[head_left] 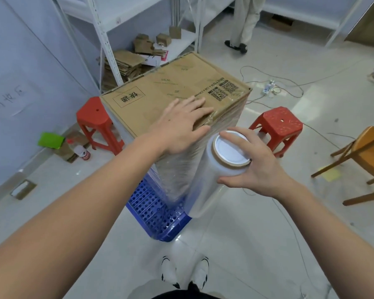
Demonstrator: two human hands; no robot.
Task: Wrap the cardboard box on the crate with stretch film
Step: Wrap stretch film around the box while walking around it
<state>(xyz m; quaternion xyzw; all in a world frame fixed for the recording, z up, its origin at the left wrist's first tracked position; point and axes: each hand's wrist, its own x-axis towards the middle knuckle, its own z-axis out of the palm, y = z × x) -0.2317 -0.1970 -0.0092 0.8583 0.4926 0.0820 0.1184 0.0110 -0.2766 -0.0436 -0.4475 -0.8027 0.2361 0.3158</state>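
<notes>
Head view: tiled floor (257, 234), red stools (276, 126), shelving. My left hand (181, 126) lies flat on cardboard box (160, 91); right hand (253, 165) grips stretch film roll (207, 180).

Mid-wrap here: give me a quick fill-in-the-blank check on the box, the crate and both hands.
1. The cardboard box stands on a ____ perforated crate.
2. The left hand presses flat on the box's ____.
3. The right hand grips the top end of the ____ roll.

Missing words: blue; top; stretch film

Left hand (183, 124) flat on box (160, 91); right hand (249, 160) grips film roll (207, 180).
</notes>
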